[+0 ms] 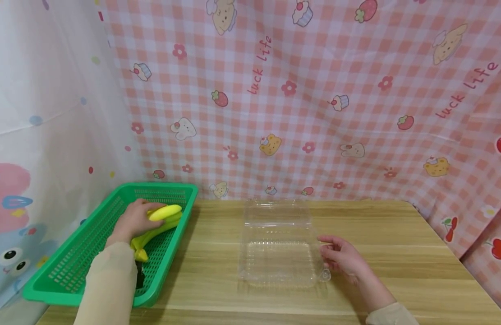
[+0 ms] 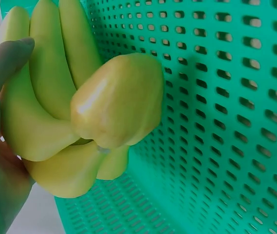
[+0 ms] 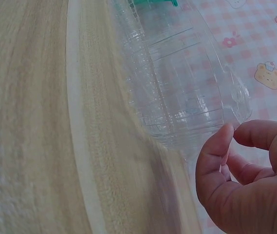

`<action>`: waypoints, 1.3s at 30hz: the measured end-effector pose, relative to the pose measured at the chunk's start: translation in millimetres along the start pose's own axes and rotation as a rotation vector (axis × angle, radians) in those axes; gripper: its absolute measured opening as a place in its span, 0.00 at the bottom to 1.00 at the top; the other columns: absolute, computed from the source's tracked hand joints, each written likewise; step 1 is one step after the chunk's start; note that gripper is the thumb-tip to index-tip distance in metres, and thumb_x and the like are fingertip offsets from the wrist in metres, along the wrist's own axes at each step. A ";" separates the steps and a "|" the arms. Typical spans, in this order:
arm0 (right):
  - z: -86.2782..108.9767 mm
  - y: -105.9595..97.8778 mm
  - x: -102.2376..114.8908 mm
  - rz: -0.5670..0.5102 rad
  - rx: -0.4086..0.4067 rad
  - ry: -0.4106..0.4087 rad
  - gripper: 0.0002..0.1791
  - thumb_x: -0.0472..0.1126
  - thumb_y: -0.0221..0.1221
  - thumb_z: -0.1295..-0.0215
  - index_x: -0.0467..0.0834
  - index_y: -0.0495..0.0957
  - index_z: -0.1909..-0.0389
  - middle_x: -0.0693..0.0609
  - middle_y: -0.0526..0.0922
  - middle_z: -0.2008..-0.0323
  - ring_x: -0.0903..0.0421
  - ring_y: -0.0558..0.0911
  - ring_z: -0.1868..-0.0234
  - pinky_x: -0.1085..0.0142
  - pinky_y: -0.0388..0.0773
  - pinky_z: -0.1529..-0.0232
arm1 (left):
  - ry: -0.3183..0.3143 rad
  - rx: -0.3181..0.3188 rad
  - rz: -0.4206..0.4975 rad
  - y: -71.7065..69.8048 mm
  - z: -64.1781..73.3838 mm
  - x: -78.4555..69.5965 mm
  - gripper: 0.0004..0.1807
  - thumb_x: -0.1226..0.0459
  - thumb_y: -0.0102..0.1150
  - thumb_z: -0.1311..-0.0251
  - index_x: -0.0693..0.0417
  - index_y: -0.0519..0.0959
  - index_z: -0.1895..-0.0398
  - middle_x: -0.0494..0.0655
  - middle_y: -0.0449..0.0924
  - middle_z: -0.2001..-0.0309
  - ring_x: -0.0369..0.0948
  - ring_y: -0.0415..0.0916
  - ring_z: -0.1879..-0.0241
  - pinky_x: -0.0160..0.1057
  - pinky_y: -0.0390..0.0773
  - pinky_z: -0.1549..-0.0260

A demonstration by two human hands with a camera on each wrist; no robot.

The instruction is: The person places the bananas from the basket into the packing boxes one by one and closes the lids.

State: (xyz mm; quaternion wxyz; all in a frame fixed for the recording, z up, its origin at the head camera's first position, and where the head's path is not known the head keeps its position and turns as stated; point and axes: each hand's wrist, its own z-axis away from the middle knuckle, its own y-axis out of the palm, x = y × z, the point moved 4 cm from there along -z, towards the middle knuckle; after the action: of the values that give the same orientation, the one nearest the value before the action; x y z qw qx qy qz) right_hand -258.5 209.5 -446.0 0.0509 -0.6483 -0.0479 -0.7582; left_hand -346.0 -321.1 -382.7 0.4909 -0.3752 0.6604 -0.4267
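Observation:
My left hand (image 1: pixel 132 221) reaches into the green basket (image 1: pixel 189 194) and grips a bunch of yellow bananas (image 1: pixel 165 212). The left wrist view shows its thumb (image 2: pixel 16 53) across one banana, with several bananas (image 2: pixel 50 73) joined at a thick stem end (image 2: pixel 123 97) that faces the camera; the other fingers are mostly hidden behind them. A clear plastic clamshell box (image 1: pixel 280 266) stands on the table with its lid raised at the back. At its right edge, my right hand (image 1: pixel 343 257) pinches the rim between thumb and index finger, close to the corner.
The basket stands at the left of the wooden table (image 1: pixel 380 225), its perforated wall beside the bananas. Something black (image 1: pixel 140 274) lies in the basket near the left sleeve. A pink checked cloth (image 1: pixel 258 113) hangs behind the table, and a white patterned cloth (image 1: pixel 51 113) hangs at left.

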 end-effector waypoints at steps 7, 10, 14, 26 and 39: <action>-1.4 -0.4 -1.5 -0.001 0.007 -0.005 0.27 0.28 0.51 0.29 0.22 0.56 0.33 0.50 0.71 0.65 0.62 0.73 0.71 0.74 0.77 0.72 | 0.008 -0.035 0.012 -3.9 0.3 -4.1 0.28 0.56 0.68 0.44 0.53 0.79 0.39 0.66 0.71 0.47 0.59 0.69 0.52 0.56 0.74 0.64; -2.1 -0.6 -2.4 -0.006 0.004 -0.002 0.27 0.28 0.51 0.29 0.23 0.57 0.33 0.50 0.71 0.65 0.62 0.73 0.71 0.74 0.77 0.73 | 0.012 -0.054 0.003 -5.5 -0.5 -5.8 0.27 0.56 0.69 0.45 0.53 0.79 0.41 0.67 0.71 0.47 0.59 0.69 0.52 0.56 0.74 0.64; -2.0 -0.7 -3.0 -0.011 -0.002 -0.001 0.27 0.28 0.52 0.29 0.23 0.57 0.34 0.50 0.72 0.66 0.62 0.73 0.71 0.74 0.77 0.73 | 0.011 -0.075 -0.005 -8.3 -2.9 -9.2 0.27 0.57 0.69 0.46 0.53 0.80 0.42 0.65 0.71 0.47 0.58 0.68 0.53 0.56 0.74 0.64; -1.8 -0.2 -3.9 -0.008 0.000 -0.001 0.26 0.28 0.52 0.29 0.23 0.59 0.34 0.51 0.71 0.67 0.61 0.74 0.72 0.73 0.77 0.73 | 0.029 -0.146 -0.067 -21.1 -4.9 -19.2 0.27 0.58 0.69 0.47 0.52 0.79 0.41 0.63 0.71 0.47 0.58 0.67 0.53 0.58 0.72 0.63; -3.2 -1.0 -4.0 -0.005 -0.008 0.008 0.26 0.28 0.51 0.28 0.23 0.58 0.34 0.51 0.71 0.67 0.62 0.74 0.73 0.73 0.77 0.73 | 0.076 -0.227 -0.062 -49.7 0.1 -35.4 0.26 0.60 0.70 0.48 0.53 0.80 0.43 0.65 0.71 0.47 0.60 0.68 0.56 0.59 0.72 0.63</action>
State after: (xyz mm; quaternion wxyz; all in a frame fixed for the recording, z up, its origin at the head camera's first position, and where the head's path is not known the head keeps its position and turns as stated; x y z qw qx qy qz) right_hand -261.1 210.1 -450.5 0.0466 -0.6454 -0.0460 -0.7610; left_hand -333.8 -306.3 -324.7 0.4064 -0.4320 0.7108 -0.3780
